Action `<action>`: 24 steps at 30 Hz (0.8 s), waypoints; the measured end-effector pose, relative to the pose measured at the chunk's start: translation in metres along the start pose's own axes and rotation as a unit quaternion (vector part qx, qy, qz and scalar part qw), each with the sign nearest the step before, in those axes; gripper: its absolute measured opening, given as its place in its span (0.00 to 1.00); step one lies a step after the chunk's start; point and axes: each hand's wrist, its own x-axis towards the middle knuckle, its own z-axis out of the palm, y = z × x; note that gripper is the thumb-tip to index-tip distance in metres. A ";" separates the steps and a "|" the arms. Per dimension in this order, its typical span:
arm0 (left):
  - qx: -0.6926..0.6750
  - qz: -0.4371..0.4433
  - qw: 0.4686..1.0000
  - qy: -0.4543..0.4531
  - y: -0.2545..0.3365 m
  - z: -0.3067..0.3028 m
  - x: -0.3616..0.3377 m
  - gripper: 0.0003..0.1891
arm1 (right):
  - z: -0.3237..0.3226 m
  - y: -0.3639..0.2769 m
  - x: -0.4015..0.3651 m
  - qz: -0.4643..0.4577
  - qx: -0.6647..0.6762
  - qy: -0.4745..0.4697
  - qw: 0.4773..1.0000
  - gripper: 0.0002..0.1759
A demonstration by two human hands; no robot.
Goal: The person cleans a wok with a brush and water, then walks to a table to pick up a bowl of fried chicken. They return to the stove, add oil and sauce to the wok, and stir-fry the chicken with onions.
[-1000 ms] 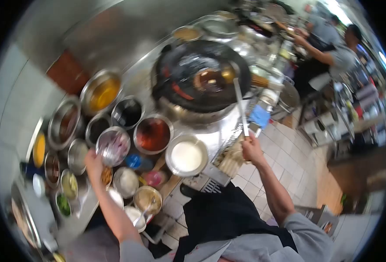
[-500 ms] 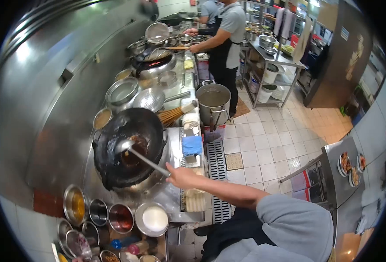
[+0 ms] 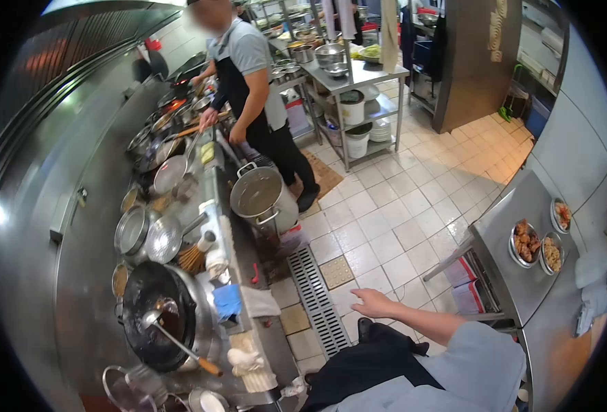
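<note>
My right hand (image 3: 373, 303) reaches out over the tiled floor, holding nothing. Its index finger points outward and the other fingers look loosely bent. On the stove at lower left, a black wok (image 3: 154, 302) has some dark brown liquid in its bottom. A metal ladle (image 3: 174, 338) lies in the wok, its wooden handle tip past the rim and no hand on it. To the right of my hand, on a steel table (image 3: 499, 237), stand bowls of fried pieces (image 3: 525, 242), of pale chopped food (image 3: 552, 255) and of reddish food (image 3: 562, 215). My left hand is out of view.
A co-worker (image 3: 245, 75) stands at the stove line ahead. Beside that person is a large steel pot (image 3: 265, 199). A floor drain grate (image 3: 317, 302) runs along the counter. A blue cloth (image 3: 226, 301) and a bamboo brush (image 3: 192, 257) lie by the wok. Farther back is a shelved steel table (image 3: 372, 106).
My right hand has let go of the ladle and moved away from the wok over the floor. The view has turned right, bringing the bowls nearer the middle.
</note>
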 end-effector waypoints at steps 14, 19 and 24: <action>-0.378 -0.019 0.749 -0.543 0.381 0.428 -0.124 0.06 | -0.099 0.091 -0.061 0.186 0.114 0.255 0.942 0.31; -0.379 -0.029 0.680 -0.627 0.510 0.544 -0.176 0.07 | -0.120 0.128 -0.048 0.275 0.199 0.285 0.897 0.31; -0.410 -0.057 0.609 -0.676 0.664 0.687 -0.217 0.05 | -0.157 0.178 0.004 0.355 0.212 0.329 0.849 0.31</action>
